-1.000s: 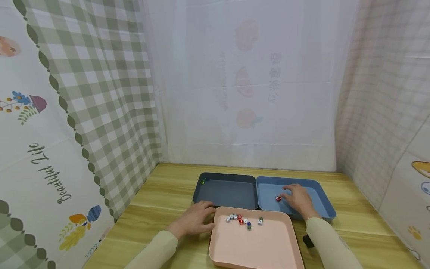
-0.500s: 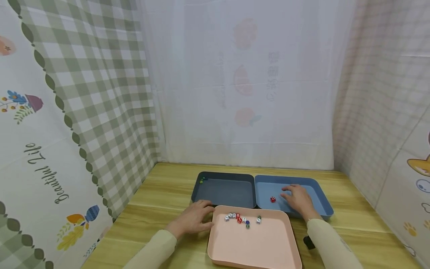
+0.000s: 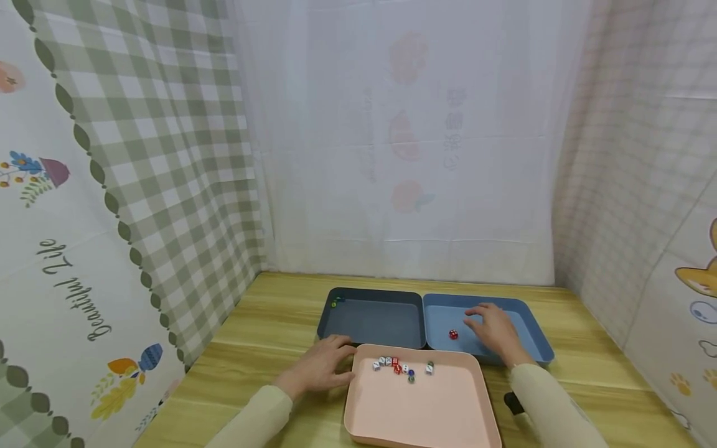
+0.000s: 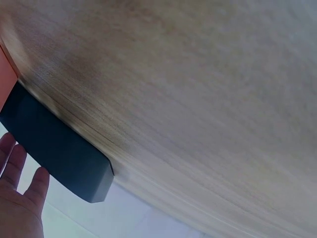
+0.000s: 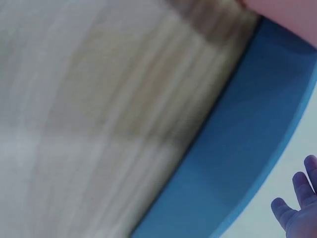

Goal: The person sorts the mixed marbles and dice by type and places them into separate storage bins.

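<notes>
A red die (image 3: pixel 453 335) with white pips lies in the near left part of the shallow blue tray (image 3: pixel 448 308), just left of the right hand (image 3: pixel 494 330) and apart from its fingers. The left hand (image 3: pixel 320 366) is at the far left of the pink tray (image 3: pixel 420 410), perhaps touching its rim. White dice (image 3: pixel 389 361) and red dice (image 3: pixel 397 369) sit along that tray's far side.
</notes>
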{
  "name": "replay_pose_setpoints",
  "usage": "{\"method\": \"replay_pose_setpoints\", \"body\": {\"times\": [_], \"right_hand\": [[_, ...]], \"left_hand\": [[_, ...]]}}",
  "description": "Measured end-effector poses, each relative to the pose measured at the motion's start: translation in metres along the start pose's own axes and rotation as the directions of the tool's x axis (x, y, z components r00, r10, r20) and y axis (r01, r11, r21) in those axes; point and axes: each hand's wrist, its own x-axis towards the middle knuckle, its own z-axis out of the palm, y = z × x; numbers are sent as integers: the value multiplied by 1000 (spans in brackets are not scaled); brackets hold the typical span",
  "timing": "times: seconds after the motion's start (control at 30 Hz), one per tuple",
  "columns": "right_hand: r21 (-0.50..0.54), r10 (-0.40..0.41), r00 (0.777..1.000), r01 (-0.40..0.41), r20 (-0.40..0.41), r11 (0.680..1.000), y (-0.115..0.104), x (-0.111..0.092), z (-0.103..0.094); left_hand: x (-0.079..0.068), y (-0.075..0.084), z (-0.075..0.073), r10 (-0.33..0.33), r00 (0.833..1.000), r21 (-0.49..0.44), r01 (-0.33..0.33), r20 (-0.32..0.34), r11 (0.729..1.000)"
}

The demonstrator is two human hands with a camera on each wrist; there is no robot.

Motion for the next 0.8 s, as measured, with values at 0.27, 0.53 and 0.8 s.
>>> {"method": "replay_pose_setpoints", "body": {"times": [0.27,0.53,0.8], "right_hand": [[83,5,1000,-6,14,997,-29,10,-7],[218,18,998,-32,64,975,-69,17,3],[263,-65,995,43,74,964,-108,17,28]], "left_hand": [[-2,0,1,20,1000,3,-20,-23,1000],[0,0,-1,-2,1000,15,2,3,1000],[0,0,0,13,1000,27,-12,-13,1000]]}}
